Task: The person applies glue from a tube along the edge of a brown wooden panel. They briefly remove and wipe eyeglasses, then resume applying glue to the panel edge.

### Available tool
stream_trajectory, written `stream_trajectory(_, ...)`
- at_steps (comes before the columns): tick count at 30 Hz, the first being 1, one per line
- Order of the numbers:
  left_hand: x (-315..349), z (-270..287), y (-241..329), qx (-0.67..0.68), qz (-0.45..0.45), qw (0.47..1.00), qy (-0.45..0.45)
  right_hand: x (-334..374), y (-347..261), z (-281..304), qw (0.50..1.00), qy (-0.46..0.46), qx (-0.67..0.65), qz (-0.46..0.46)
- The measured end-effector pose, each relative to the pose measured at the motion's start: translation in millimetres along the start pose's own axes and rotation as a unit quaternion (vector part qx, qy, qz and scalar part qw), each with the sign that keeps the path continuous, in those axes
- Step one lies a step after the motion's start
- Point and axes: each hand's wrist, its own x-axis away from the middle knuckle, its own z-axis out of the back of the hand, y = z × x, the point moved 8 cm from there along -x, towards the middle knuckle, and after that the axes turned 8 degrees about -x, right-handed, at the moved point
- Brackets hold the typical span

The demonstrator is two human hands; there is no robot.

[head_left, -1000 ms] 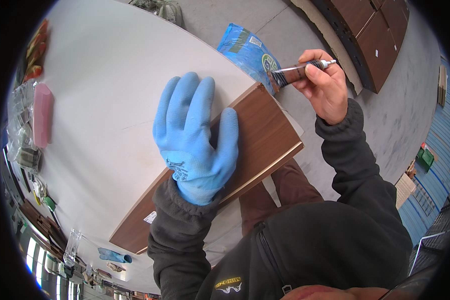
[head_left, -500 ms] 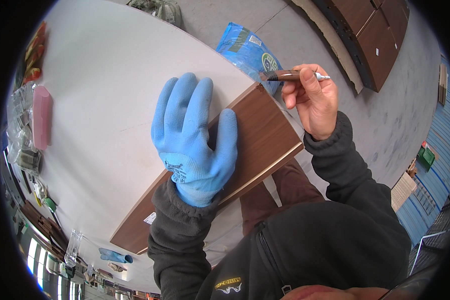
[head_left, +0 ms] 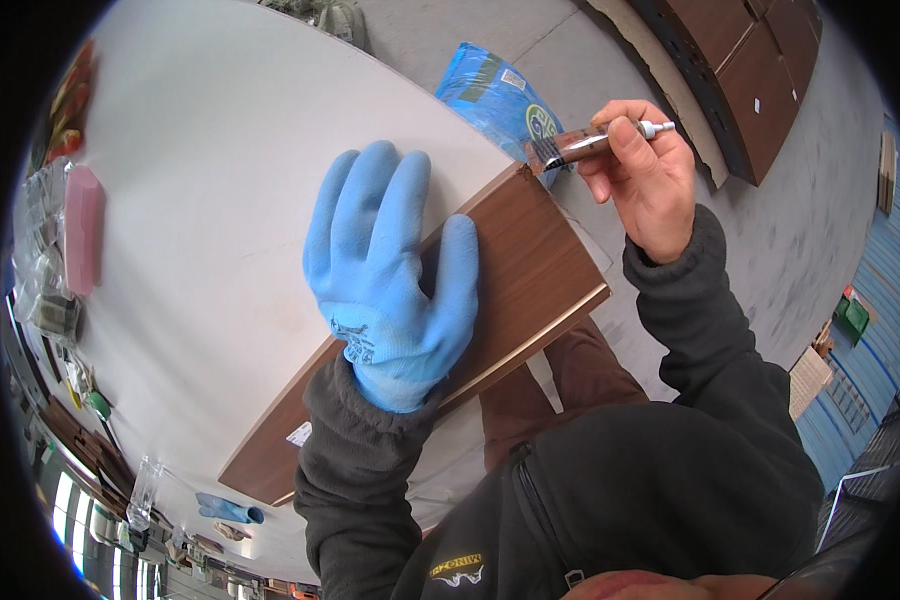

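A long brown wood-grain board lies at a slant along the edge of the white table. My left hand, in a blue coated glove, rests spread out across the board and the tabletop beside it. Bare and closed, my right hand pinches a brown touch-up pen with a white end pointing away to the right. The pen's other end is at the board's far corner, where the edge looks chipped; whether it touches there I cannot tell.
Beyond the table edge a blue printed bag stands on the floor. Brown panels lie farther right. On the table's left are a pink box and clear plastic wrapping. Another blue glove lies near the board's lower end.
My right hand has shifted slightly right and up, and the pen now tilts more, its working end lower toward the board's corner. My left hand stays nearly still.
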Motion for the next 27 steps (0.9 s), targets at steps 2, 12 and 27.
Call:
stream_trajectory(2, 0, 0, 0, 0.000, 0.000, 1.000, -0.002, -3, -4, -1, 0.999, -0.004, 0.039, -0.011)
stream_trajectory(12, -1, 1, 0, 0.003, 0.002, 1.000, 0.000, -16, -7, -4, 0.994, -0.032, 0.105, -0.004)
stream_trajectory(27, -4, 1, 0, 0.012, 0.002, 1.000, -0.004, -17, -7, 12, 0.998, 0.001, 0.058, 0.037)
